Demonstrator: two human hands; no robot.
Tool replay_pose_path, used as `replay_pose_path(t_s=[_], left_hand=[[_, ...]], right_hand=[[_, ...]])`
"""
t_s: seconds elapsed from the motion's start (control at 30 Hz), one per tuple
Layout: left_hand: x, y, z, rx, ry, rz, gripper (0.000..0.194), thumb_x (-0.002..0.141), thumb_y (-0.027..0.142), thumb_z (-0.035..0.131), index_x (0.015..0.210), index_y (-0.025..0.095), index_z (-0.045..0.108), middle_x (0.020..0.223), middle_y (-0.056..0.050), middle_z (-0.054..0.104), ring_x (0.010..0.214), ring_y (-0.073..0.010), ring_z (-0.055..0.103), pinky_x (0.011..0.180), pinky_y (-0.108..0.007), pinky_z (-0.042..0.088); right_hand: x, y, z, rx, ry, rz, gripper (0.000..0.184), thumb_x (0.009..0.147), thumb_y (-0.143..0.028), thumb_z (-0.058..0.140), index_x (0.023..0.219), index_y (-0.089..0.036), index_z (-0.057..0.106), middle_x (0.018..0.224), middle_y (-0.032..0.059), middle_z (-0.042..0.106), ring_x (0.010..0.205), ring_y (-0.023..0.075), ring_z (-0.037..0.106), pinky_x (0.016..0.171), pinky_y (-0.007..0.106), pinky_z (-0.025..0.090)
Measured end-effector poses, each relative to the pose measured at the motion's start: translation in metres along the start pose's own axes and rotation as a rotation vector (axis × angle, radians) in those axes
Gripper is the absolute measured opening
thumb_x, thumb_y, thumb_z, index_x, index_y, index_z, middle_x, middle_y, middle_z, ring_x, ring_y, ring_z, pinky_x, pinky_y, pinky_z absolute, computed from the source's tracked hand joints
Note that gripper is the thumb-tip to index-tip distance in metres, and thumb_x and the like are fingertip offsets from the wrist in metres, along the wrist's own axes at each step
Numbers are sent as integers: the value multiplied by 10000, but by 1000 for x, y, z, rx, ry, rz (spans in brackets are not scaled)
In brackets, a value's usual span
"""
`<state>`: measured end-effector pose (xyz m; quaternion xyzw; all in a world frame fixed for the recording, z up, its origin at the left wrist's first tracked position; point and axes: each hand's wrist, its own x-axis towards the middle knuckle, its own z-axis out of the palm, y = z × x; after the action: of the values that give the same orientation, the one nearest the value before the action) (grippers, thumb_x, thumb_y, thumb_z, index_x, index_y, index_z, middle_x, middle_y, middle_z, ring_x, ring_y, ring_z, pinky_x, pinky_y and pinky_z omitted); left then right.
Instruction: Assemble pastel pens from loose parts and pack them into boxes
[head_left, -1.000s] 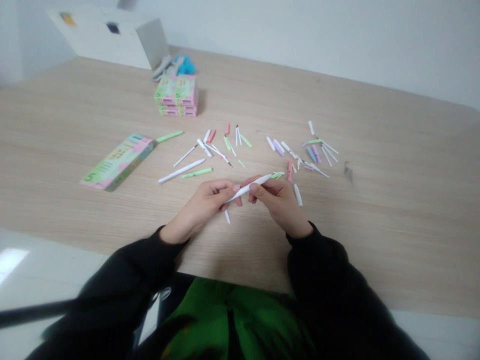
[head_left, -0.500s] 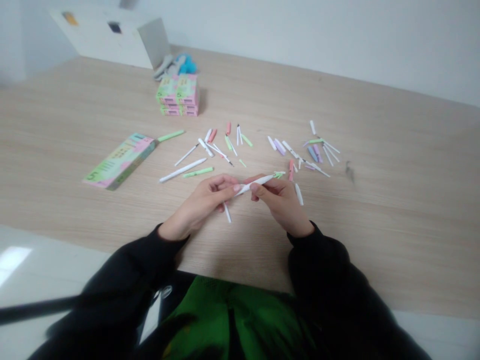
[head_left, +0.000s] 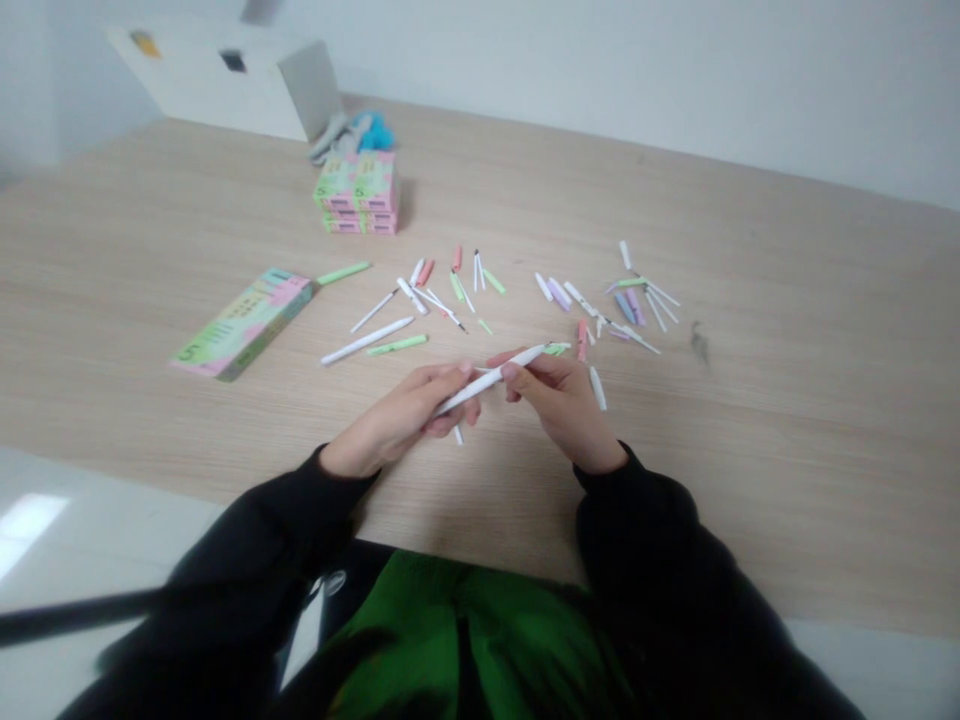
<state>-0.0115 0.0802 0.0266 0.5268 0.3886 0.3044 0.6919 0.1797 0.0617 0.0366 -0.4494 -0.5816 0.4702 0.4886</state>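
Observation:
A white pen lies slantwise between my two hands, above the table's near side. My left hand is closed around its lower left part, thumb on top. At the upper right part, my right hand pinches the pen between thumb and fingers. Below the left fingers a thin white stick pokes out; its other end is hidden. Small green pieces lie just beyond my right fingers, and a white pen part is beside that hand.
Left of centre are loose refills, caps, a white pen barrel and a green one. More parts, including a purple piece, lie right of centre. A pen box, stacked boxes and a white case stand farther left.
The white pen has shifted so that more of its length shows over my left fingers. My left thumb has moved slightly up and left; my right hand stays nearly still.

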Motion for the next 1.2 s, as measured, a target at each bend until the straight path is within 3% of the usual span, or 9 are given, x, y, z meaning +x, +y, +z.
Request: replay_pose_path(t_s=[0.1,0.2,0.3,0.4,0.47,0.63,0.83,1.07,1.2], left_hand=[[1,-2,0,61,68,77,481,873,577,658,651,152,646,549,16,534,464,-73,338,454,-235,234],[1,-2,-1,38,152,103,343,781,490,794,818,159,709,681,13,615,526,-75,406,485,-218,280],[1,-1,-1,2,63,37,388,856,546,709,921,164,718,698,7,624,505,-77,408,469,-224,276],[0,-2,0,30,-31,24,462,923,560,602,736,145,681,605,5,577,465,-74,345,467,-245,232],[1,-3,1,70,21,84,418,908,502,648,689,147,672,602,10,571,502,-82,365,504,-247,263],[2,-6,1,87,113,246,227,862,385,744,925,167,758,882,-35,717,779,-135,569,692,-241,414],[-1,-3,-3,-70,-242,2,409,944,483,559,925,121,747,621,-16,605,497,-101,413,495,-249,302],[-1,-2,2,162,116,172,280,834,433,753,889,161,791,718,-9,667,566,-92,406,518,-233,284],[-1,-3,3,-12,-66,57,384,884,513,667,876,140,756,648,-4,602,502,-84,373,468,-230,290]], right_hand=[[0,1,0,15,-7,-1,386,798,-615,756,834,-235,812,634,-12,613,599,116,539,613,286,530],[1,3,1,50,-7,-5,411,776,-619,772,839,-214,810,701,3,660,593,103,531,578,264,507],[1,5,2,73,-16,-1,391,766,-597,792,822,-210,808,680,-3,648,591,101,526,570,255,503],[1,5,3,105,-15,17,374,751,-578,811,832,-213,810,670,-7,642,594,103,526,566,253,502],[1,4,3,106,-10,15,386,755,-586,805,846,-211,810,678,-5,646,594,101,529,565,251,498],[0,3,2,86,10,-23,400,771,-604,788,811,-206,794,680,-8,636,589,95,528,574,251,509],[-1,3,2,129,-44,-5,389,800,-585,773,835,-198,780,633,-17,615,592,106,554,584,260,503],[-1,7,2,85,55,-23,388,802,-592,764,837,-206,782,671,-7,642,580,103,547,559,258,483],[-2,7,3,94,56,-32,381,815,-588,756,829,-207,771,649,-14,632,587,103,562,569,255,497]])
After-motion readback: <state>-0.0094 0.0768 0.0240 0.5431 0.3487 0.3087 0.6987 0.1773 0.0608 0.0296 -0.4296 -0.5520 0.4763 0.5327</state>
